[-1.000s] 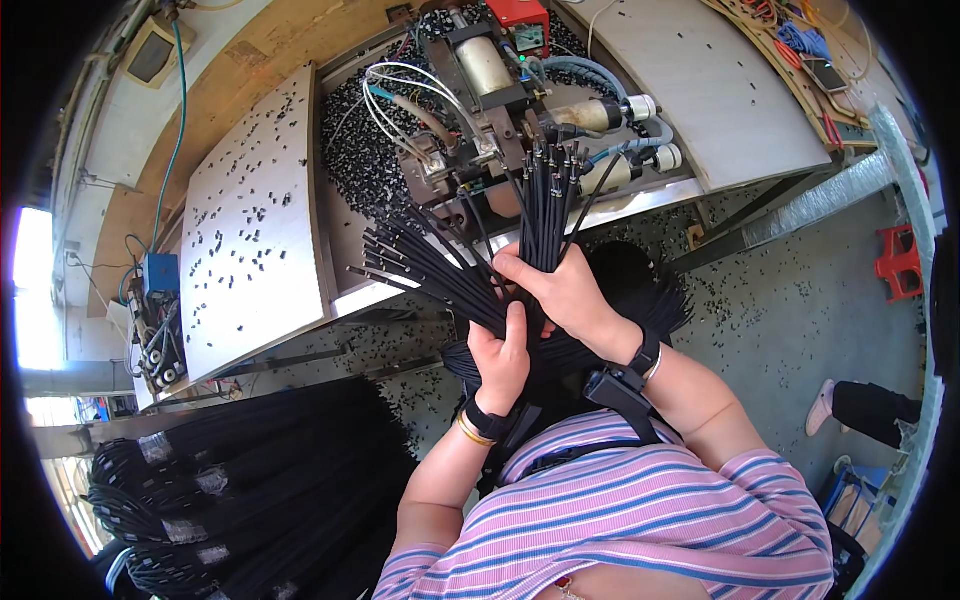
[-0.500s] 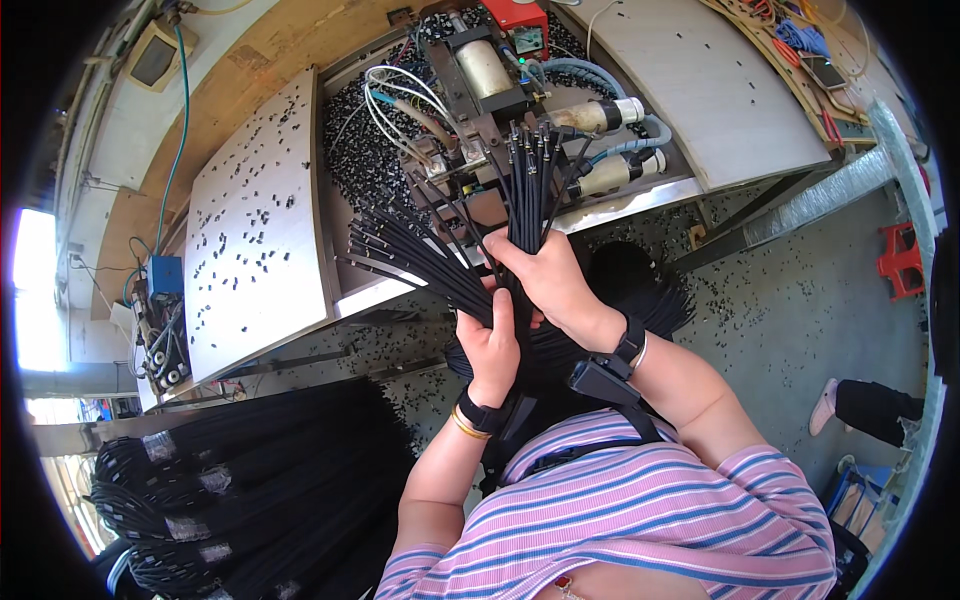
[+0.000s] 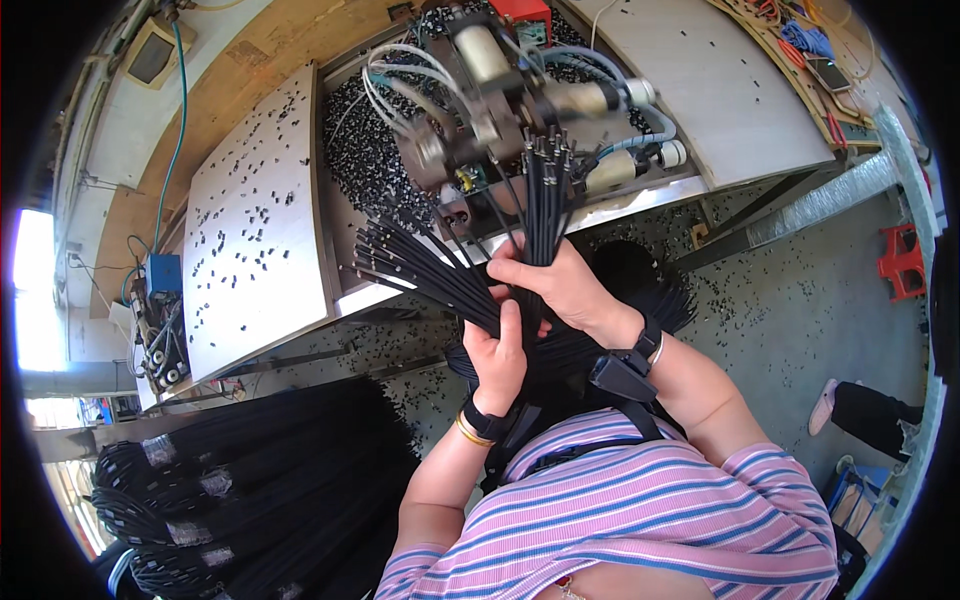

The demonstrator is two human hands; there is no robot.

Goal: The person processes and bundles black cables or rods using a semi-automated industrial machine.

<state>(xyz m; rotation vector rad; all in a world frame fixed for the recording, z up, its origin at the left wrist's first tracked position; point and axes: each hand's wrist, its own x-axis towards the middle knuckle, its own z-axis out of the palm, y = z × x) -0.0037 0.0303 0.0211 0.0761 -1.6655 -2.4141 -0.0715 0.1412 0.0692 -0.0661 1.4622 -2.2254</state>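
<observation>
My left hand (image 3: 497, 352) is closed round a bundle of thin black cables (image 3: 430, 273) that fans out to the upper left, its tips metal-coloured. Just to the right, my right hand (image 3: 572, 288) grips a second, more upright bundle of black cables (image 3: 541, 212). One single cable (image 3: 509, 196) stands apart, pointing toward the machine between the two bundles. Behind the cable ends sits a bench machine (image 3: 487, 120) with cylinders and hoses, part of it smeared by motion. My palms hide the lower part of both bundles.
Black scraps cover the machine's tray (image 3: 375, 150) and dot the pale left panel (image 3: 250, 215). Taped bundles of black cable (image 3: 270, 490) lie at lower left. A red stool (image 3: 902, 262) and another person's shoe (image 3: 823, 407) are on the right.
Both hands and their cables have drawn slightly down and to the right, away from the machine. Parts of the machine have shifted and look blurred.
</observation>
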